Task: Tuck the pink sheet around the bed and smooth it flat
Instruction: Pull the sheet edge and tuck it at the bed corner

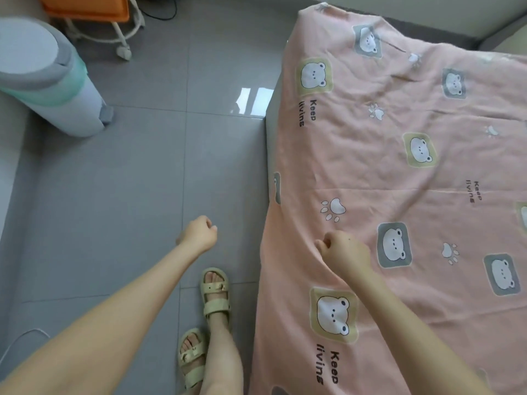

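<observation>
Pink sheet is in front of me now, spread across the top of the bed. It is printed with bear faces, paw marks and the words "Keep living". It's creased all over, with long folds running across the middle. Along the bed's near-left edge the cloth drapes over the side and hangs toward the floor. Further up that edge a strip of grey mattress shows bare beside the sheet. At the far-left corner the sheet wraps over, slightly rumpled.

Right hand sits on the sheet just inside the left edge, between a paw print and a grey bear patch. Its fingers are curled under, knuckles up, and a crease runs away from it toward the hanging side. I can't tell whether any cloth is caught in those fingers or the fist simply rests there.

Left hand is off the bed, out over the floor, curled into a fist with nothing in it.

Below the hands are two feet in pale sandals, standing on the grey tiles close to the bed's side.

Further out, a tall white bin with a grey lid and a green liner stands at the far left. Beyond it is an orange pad on a white wheeled frame.
</observation>
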The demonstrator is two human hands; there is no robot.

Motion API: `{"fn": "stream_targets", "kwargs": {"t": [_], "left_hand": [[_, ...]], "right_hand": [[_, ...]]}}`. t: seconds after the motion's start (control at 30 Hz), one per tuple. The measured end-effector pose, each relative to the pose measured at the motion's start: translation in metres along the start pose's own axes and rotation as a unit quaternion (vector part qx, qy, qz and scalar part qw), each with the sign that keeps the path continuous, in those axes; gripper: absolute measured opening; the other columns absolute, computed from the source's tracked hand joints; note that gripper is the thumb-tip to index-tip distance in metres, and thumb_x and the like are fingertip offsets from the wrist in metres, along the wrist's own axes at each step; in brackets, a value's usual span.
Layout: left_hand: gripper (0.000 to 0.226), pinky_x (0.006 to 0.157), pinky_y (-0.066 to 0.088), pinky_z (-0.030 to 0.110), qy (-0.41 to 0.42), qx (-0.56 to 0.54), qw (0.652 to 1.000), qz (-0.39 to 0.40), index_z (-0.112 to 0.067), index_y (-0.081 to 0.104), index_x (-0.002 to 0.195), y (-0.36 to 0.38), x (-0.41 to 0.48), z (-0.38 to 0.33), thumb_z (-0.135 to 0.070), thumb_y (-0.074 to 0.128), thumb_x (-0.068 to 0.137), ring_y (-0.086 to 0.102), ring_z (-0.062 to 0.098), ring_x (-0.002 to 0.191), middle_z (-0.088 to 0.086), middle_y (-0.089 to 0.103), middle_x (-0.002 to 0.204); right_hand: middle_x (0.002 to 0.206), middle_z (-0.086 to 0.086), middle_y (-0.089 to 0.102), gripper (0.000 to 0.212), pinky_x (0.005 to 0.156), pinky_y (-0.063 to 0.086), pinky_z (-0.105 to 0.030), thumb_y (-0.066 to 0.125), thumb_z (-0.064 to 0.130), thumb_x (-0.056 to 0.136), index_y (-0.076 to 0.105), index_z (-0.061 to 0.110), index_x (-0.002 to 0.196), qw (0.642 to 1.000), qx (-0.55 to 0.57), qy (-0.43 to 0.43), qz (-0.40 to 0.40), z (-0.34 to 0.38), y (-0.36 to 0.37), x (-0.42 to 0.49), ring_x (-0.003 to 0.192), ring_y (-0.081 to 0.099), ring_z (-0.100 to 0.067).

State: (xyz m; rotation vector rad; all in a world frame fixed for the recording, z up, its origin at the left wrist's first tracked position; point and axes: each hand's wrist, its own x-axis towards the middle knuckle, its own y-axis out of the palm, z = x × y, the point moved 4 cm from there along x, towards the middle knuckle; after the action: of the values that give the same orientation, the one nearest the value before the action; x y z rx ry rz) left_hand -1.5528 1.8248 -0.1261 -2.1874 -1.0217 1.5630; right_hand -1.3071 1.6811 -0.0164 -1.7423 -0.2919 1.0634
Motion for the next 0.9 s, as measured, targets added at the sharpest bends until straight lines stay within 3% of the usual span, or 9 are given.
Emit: {"fn": "stream_targets", "kwargs": {"t": [0.1, 0.17, 0.27, 0.53, 0.63, 0.7, 0.77, 0.83, 0.9], "left_hand": [[0.024, 0.095, 0.045, 0.038, 0.031, -0.026, 0.999, -0.012, -0.009, 0.057, 0.111, -0.014, 0.024, -0.055, -0.023, 0.044, 0.095, 0.055, 0.031, 0.112, 0.012, 0.060, 0.121], [0.024, 0.095, 0.045, 0.038, 0.053, -0.064, 0.997, -0.008, -0.010, 0.056, 0.111, -0.021, 0.042, -0.093, -0.023, 0.045, 0.095, 0.055, 0.030, 0.110, 0.011, 0.061, 0.119], [0.025, 0.095, 0.045, 0.038, 0.080, -0.116, 0.990, -0.002, -0.009, 0.055, 0.114, -0.036, 0.076, -0.153, -0.024, 0.044, 0.096, 0.055, 0.029, 0.111, 0.010, 0.059, 0.119], [0.029, 0.093, 0.042, 0.032, 0.040, -0.220, 0.975, 0.009, -0.007, 0.055, 0.117, -0.072, 0.208, -0.274, -0.024, 0.044, 0.096, 0.053, 0.025, 0.113, 0.009, 0.059, 0.121], [0.029, 0.088, 0.040, 0.028, 0.025, -0.252, 0.967, 0.019, -0.009, 0.054, 0.118, -0.073, 0.254, -0.300, -0.026, 0.043, 0.097, 0.053, 0.023, 0.112, 0.007, 0.059, 0.122], [0.032, 0.087, 0.038, 0.027, 0.016, -0.275, 0.961, 0.028, -0.009, 0.053, 0.121, -0.073, 0.281, -0.314, -0.028, 0.042, 0.098, 0.051, 0.023, 0.115, 0.006, 0.057, 0.126], [0.037, 0.093, 0.038, 0.028, 0.015, -0.301, 0.952, 0.044, -0.009, 0.050, 0.127, -0.073, 0.306, -0.330, -0.030, 0.041, 0.098, 0.050, 0.022, 0.118, 0.005, 0.055, 0.128], [0.040, 0.097, 0.042, 0.034, 0.006, -0.352, 0.933, 0.079, -0.006, 0.050, 0.127, -0.071, 0.327, -0.350, -0.031, 0.036, 0.100, 0.055, 0.020, 0.102, 0.004, 0.060, 0.111], [0.040, 0.081, 0.049, 0.031, -0.024, -0.431, 0.891, 0.140, -0.008, 0.055, 0.119, -0.071, 0.343, -0.371, -0.036, 0.032, 0.101, 0.054, 0.013, 0.078, -0.003, 0.058, 0.086]], "right_hand": [[0.086, -0.006, 0.058, 0.031, 0.057, 0.035, -0.028, 0.044, 0.031, 0.094, 0.051, 0.013, 0.070, 0.999, 0.033, -0.001, -0.039, 0.009, -0.033, 0.037, 0.079, 0.054, -0.029], [0.096, -0.007, 0.066, 0.030, 0.069, 0.043, -0.032, 0.044, 0.035, 0.094, 0.061, 0.012, 0.089, 0.996, 0.045, 0.006, -0.070, 0.014, -0.056, 0.069, 0.092, 0.060, -0.031], [0.102, -0.009, 0.067, 0.037, 0.073, 0.044, -0.033, 0.045, 0.043, 0.094, 0.061, 0.011, 0.104, 0.993, 0.059, 0.015, -0.103, 0.022, -0.089, 0.126, 0.098, 0.060, -0.031], [0.109, -0.008, 0.059, 0.063, 0.061, 0.035, -0.030, 0.044, 0.065, 0.086, 0.047, 0.007, 0.111, 0.995, -0.014, 0.039, -0.086, 0.067, -0.145, 0.290, 0.096, 0.061, -0.027], [0.105, -0.006, 0.054, 0.065, 0.051, 0.032, -0.025, 0.047, 0.066, 0.084, 0.045, 0.006, 0.112, 0.995, -0.059, 0.038, -0.069, 0.091, -0.153, 0.344, 0.081, 0.058, -0.022], [0.095, -0.003, 0.054, 0.047, 0.044, 0.023, -0.021, 0.050, 0.051, 0.090, 0.048, 0.007, 0.107, 0.995, -0.097, 0.031, -0.024, 0.101, -0.157, 0.372, 0.070, 0.050, -0.019], [0.073, 0.002, 0.045, 0.008, 0.044, 0.020, -0.020, 0.052, 0.018, 0.091, 0.049, 0.010, 0.093, 0.995, -0.096, 0.009, 0.018, 0.104, -0.154, 0.394, 0.070, 0.047, -0.021], [0.063, 0.001, 0.031, 0.024, 0.044, 0.018, -0.022, 0.048, -0.003, 0.082, 0.035, 0.012, 0.068, 0.997, -0.066, -0.008, 0.045, 0.103, -0.153, 0.400, 0.068, 0.044, -0.023], [0.059, -0.001, 0.029, 0.034, 0.044, 0.015, -0.026, 0.046, -0.003, 0.078, 0.024, 0.014, 0.060, 0.998, -0.025, -0.031, 0.042, 0.099, -0.162, 0.397, 0.060, 0.037, -0.024]]}}
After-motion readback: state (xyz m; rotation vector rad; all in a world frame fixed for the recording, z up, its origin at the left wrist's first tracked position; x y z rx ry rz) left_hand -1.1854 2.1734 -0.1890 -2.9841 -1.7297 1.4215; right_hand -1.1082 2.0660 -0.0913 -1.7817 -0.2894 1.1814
